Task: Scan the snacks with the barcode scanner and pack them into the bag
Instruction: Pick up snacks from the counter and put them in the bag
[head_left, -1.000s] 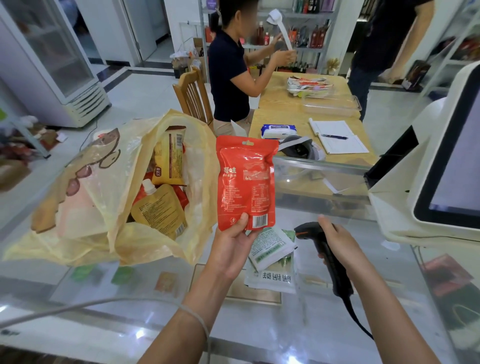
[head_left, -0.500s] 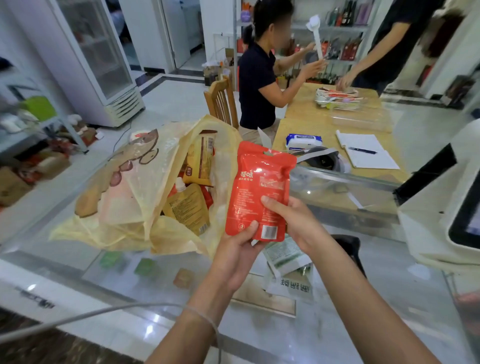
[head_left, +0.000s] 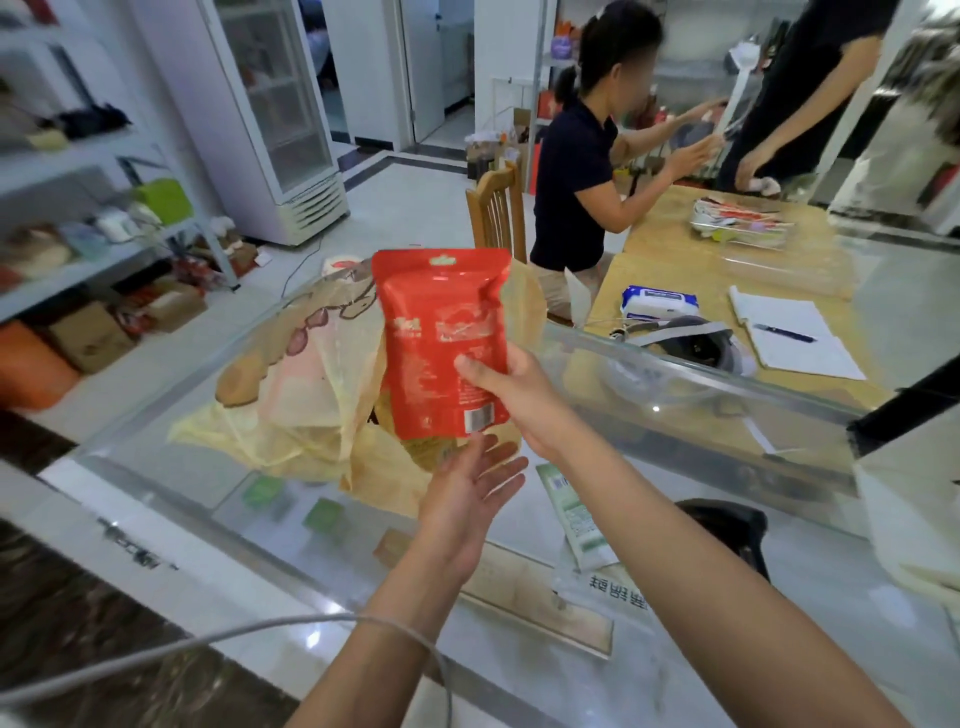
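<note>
The right hand (head_left: 519, 395) pinches the red pouch (head_left: 441, 338) by its lower corner, upright in front of the yellow bag (head_left: 311, 374). The left hand (head_left: 467, 499) is open just under it and holds nothing. The bag is soft and slumped, so the pouch may catch on its rim and slide onto the glass counter (head_left: 208, 483).

Pale tiled floor (head_left: 405, 218) edged by dark border strip. Tall white glass-door display fridge (head_left: 275, 119) set against back wall, left of plain white door (head_left: 427, 67). Grey metal shelving (head_left: 78, 260) stocked at left, brown cardboard boxes (head_left: 93, 338) beneath. Slatted wooden chair (head_left: 493, 213) set beside light wooden table (head_left: 670, 244). Glass-topped counter (head_left: 218, 483) seen in foreground.
</note>
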